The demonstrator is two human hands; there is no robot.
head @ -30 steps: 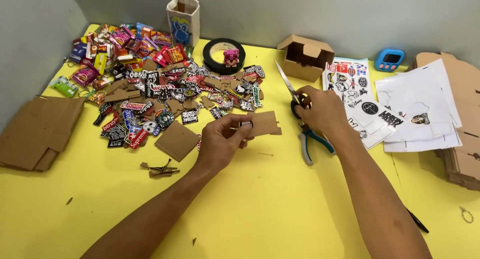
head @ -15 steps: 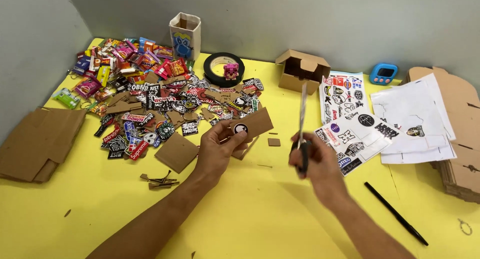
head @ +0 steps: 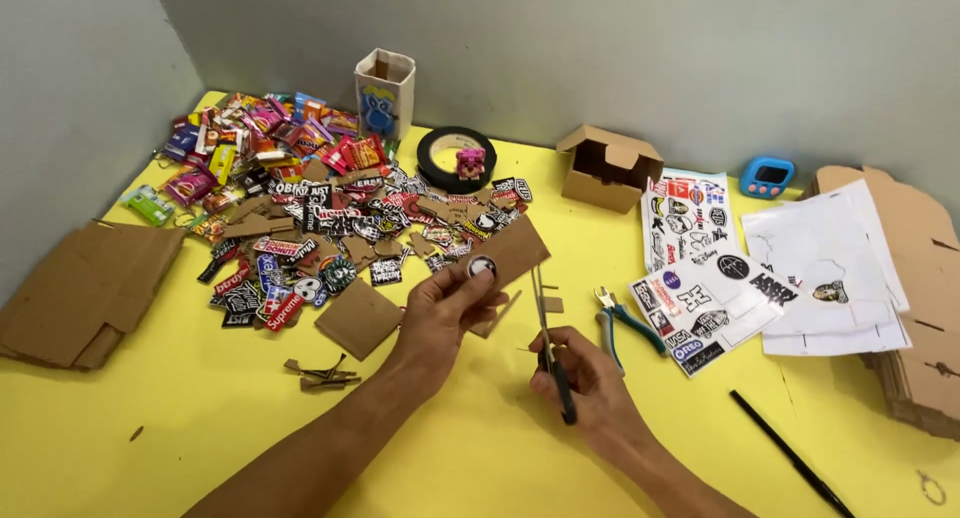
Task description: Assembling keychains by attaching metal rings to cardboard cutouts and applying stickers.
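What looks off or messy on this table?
Nothing damaged. Cardboard offcuts lie scattered on the yellow table, more beside the left hand, which holds a cardboard piece bearing a round sticker. The right hand holds scissors. The sticker pile sprawls loose.

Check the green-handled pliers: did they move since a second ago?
Yes. The pliers lie loose on the yellow table beside the sticker sheets; earlier they were at the right hand, which now grips scissors.
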